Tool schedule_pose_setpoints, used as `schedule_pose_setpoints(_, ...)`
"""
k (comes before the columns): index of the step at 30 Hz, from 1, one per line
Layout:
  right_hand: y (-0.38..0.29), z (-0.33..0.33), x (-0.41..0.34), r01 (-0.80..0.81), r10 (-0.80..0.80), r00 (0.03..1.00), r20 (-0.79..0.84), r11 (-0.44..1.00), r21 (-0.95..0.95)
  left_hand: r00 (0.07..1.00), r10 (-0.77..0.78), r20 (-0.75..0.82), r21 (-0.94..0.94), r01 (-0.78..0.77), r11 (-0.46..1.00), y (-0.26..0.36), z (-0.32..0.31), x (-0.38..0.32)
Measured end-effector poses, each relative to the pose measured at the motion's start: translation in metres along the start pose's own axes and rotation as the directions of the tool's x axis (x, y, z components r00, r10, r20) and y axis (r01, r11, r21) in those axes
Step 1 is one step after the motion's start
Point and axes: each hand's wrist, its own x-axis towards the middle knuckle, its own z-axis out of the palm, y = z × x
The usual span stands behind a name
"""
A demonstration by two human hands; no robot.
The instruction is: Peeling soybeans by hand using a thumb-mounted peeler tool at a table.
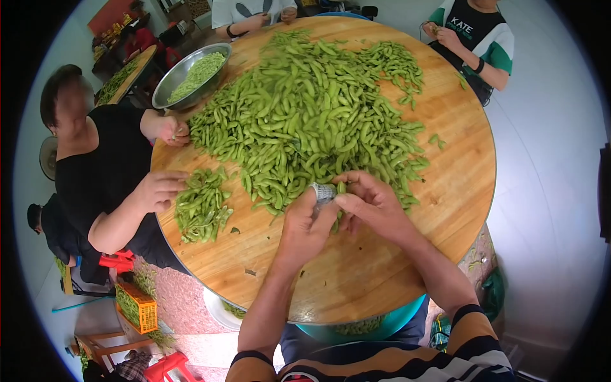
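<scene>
Both of my hands meet over the near side of a round wooden table (363,272), just in front of a big heap of green soybean pods (305,110). A pod (341,188) is held upright between the fingertips of my right hand (370,203). My left hand (310,219) touches it from the other side; a grey knitted cover sits on one of its digits. Whether the pod is split cannot be told. On my lap, partly under the table edge, rests a teal basin (396,320) with green pods or beans inside.
A co-worker in black sits at the left beside a smaller pod pile (200,205). Two more people handle pods across the table. A steel bowl (164,86) of shelled beans stands at the back left. An orange crate (149,315) and a red stool (174,367) are on the floor.
</scene>
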Motion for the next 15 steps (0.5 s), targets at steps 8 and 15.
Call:
schedule_pose_setpoints(8, -0.003, -0.003, 0.004, -0.067, 0.068, 0.998, -0.011, 0.992, 0.108, 0.976, -0.217, 0.024, -0.277, 0.215, 0.936, 0.016, -0.001, 0.002)
schedule_pose_setpoints(15, 0.005, -0.007, 0.004, -0.047, 0.041, 0.998, 0.053, 0.993, 0.111, 0.963, -0.262, 0.063, -0.324, 0.268, 0.907, 0.014, -0.003, 0.003)
